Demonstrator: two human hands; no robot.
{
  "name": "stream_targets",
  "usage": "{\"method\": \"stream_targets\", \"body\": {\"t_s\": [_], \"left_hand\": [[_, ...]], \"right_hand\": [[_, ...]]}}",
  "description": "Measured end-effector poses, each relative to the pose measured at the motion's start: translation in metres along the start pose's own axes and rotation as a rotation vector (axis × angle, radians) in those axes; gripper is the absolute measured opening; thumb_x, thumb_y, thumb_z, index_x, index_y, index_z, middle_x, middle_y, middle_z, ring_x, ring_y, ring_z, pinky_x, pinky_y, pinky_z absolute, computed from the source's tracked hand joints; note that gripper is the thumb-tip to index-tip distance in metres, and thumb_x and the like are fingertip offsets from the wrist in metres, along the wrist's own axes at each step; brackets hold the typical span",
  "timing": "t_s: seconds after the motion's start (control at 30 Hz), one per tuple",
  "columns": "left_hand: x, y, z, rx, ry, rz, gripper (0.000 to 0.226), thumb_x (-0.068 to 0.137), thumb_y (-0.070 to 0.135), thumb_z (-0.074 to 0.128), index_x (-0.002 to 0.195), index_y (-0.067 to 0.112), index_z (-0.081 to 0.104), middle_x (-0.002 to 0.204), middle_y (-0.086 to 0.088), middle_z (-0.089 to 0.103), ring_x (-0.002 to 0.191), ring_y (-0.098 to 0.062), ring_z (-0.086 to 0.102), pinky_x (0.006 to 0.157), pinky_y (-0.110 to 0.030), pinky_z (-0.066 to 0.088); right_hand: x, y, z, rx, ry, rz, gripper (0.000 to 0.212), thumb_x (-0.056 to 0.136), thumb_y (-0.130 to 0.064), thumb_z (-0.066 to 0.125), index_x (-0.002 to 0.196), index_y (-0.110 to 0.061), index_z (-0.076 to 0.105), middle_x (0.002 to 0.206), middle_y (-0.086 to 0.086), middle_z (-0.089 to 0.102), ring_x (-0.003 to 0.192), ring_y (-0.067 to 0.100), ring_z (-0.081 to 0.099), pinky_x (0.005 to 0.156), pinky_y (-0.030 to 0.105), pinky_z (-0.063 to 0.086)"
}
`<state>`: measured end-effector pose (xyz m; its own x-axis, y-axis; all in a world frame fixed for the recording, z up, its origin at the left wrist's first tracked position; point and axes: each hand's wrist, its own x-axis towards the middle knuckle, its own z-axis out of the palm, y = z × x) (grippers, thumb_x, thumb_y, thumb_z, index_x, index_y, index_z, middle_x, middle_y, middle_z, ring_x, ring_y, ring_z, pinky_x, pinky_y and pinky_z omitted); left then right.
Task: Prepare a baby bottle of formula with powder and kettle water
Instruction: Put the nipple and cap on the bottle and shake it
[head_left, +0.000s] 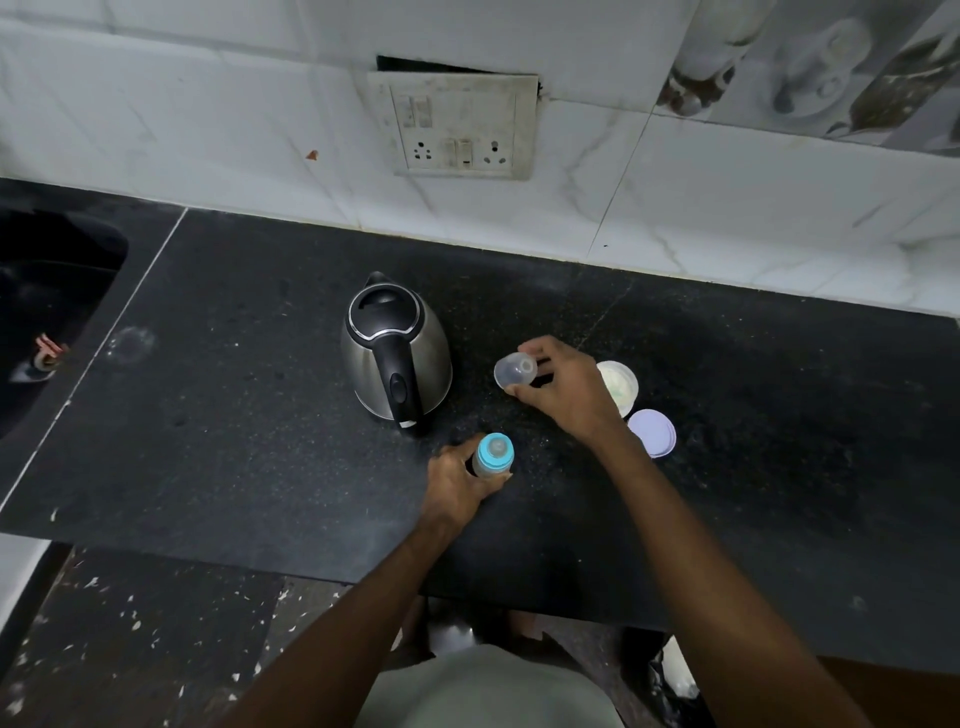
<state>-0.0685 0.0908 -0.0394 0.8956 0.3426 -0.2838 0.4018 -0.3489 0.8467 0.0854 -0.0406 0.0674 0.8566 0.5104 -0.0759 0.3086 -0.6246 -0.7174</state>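
The left hand (457, 480) grips the bottle (493, 457) – it stands upright near the table's (234, 415) front edge, just in front of the kettle (395, 348). The right hand (566, 389) holds the clear cap (514, 370) above the table.

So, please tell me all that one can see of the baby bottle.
The baby bottle stands upright on the black counter, in front of the kettle. It has a light blue collar with a pale teat, still on. Its body looks clear plastic, mostly hidden. The left hand grips its body. Its contents cannot be told.
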Motion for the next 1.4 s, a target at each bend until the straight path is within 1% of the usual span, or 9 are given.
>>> {"method": "stream_targets", "body": {"t_s": [0.13, 0.23, 0.43, 0.7, 0.83, 1.03, 1.2, 1.33, 1.4], "left_hand": [[-0.001, 0.000, -0.001, -0.012, -0.005, 0.004, 0.067, 0.073, 0.026, 0.096, 0.135, 0.019, 0.071, 0.128, 0.003, 0.075, 0.118, -0.008, 0.068, 0.108, -0.029, 0.052], [-0.002, 0.000, -0.002, -0.039, -0.018, 0.027, 0.057, 0.074, 0.024, 0.095, 0.128, 0.020, 0.074, 0.118, 0.007, 0.078, 0.108, -0.003, 0.071, 0.101, -0.028, 0.057], [-0.003, 0.000, -0.003, -0.055, -0.022, 0.035, 0.052, 0.076, 0.020, 0.094, 0.124, 0.015, 0.076, 0.108, 0.006, 0.079, 0.095, 0.006, 0.070, 0.082, -0.005, 0.049], [-0.004, 0.001, -0.004, -0.058, -0.022, 0.032, 0.057, 0.077, 0.021, 0.093, 0.130, 0.017, 0.073, 0.113, 0.005, 0.079, 0.101, -0.004, 0.073, 0.094, -0.024, 0.058], [-0.003, 0.000, -0.005, -0.069, -0.029, 0.013, 0.055, 0.078, 0.018, 0.092, 0.129, 0.014, 0.073, 0.113, 0.004, 0.078, 0.100, -0.004, 0.072, 0.089, -0.011, 0.054], [-0.002, 0.001, -0.004, -0.066, -0.032, 0.001, 0.056, 0.078, 0.017, 0.092, 0.130, 0.013, 0.072, 0.116, 0.003, 0.077, 0.102, -0.007, 0.071, 0.086, -0.004, 0.050], [-0.004, 0.004, -0.004, -0.079, -0.026, -0.001, 0.056, 0.080, 0.019, 0.091, 0.131, 0.013, 0.071, 0.117, 0.003, 0.077, 0.103, -0.007, 0.071, 0.098, -0.024, 0.056], [-0.006, 0.005, -0.005, -0.070, -0.019, -0.018, 0.050, 0.083, 0.020, 0.089, 0.129, 0.015, 0.072, 0.110, 0.008, 0.076, 0.094, -0.001, 0.070, 0.083, -0.003, 0.050], [-0.006, 0.007, -0.004, -0.070, -0.017, -0.021, 0.048, 0.084, 0.018, 0.088, 0.128, 0.013, 0.072, 0.108, 0.008, 0.075, 0.091, 0.003, 0.068, 0.079, 0.000, 0.047]], "right_hand": [[-0.037, -0.027, -0.017, 0.016, -0.013, -0.114, 0.050, 0.076, -0.025, 0.089, 0.121, -0.021, 0.068, 0.111, -0.007, 0.071, 0.100, 0.006, 0.067, 0.088, 0.027, 0.057], [-0.057, -0.032, -0.013, -0.003, -0.093, -0.111, 0.052, 0.077, -0.025, 0.087, 0.124, -0.025, 0.066, 0.115, -0.006, 0.068, 0.102, 0.007, 0.067, 0.090, 0.032, 0.059], [-0.074, -0.020, 0.011, -0.064, -0.175, -0.072, 0.053, 0.080, -0.017, 0.081, 0.130, -0.025, 0.065, 0.118, -0.002, 0.066, 0.103, 0.014, 0.069, 0.089, 0.040, 0.060], [-0.068, -0.012, 0.032, -0.144, -0.224, -0.036, 0.061, 0.080, -0.014, 0.083, 0.137, -0.022, 0.063, 0.126, 0.000, 0.064, 0.112, 0.021, 0.067, 0.097, 0.044, 0.057], [-0.067, -0.014, 0.038, -0.185, -0.227, -0.046, 0.060, 0.080, -0.013, 0.083, 0.136, -0.020, 0.064, 0.126, 0.003, 0.065, 0.112, 0.023, 0.067, 0.097, 0.045, 0.056], [-0.067, -0.014, 0.038, -0.257, -0.234, -0.064, 0.061, 0.082, -0.014, 0.083, 0.139, -0.019, 0.062, 0.126, 0.007, 0.067, 0.113, 0.026, 0.066, 0.099, 0.046, 0.054], [-0.066, -0.015, 0.038, -0.377, -0.271, -0.107, 0.061, 0.090, -0.015, 0.075, 0.146, -0.028, 0.057, 0.128, 0.008, 0.066, 0.115, 0.027, 0.064, 0.098, 0.038, 0.050], [-0.062, -0.016, 0.039, -0.366, -0.304, -0.060, 0.053, 0.089, -0.017, 0.071, 0.139, -0.030, 0.060, 0.109, 0.006, 0.071, 0.103, 0.027, 0.067, 0.083, 0.034, 0.053], [-0.062, -0.016, 0.041, -0.353, -0.318, -0.042, 0.051, 0.089, -0.020, 0.071, 0.137, -0.031, 0.059, 0.104, 0.005, 0.071, 0.101, 0.028, 0.066, 0.082, 0.036, 0.055]]}}
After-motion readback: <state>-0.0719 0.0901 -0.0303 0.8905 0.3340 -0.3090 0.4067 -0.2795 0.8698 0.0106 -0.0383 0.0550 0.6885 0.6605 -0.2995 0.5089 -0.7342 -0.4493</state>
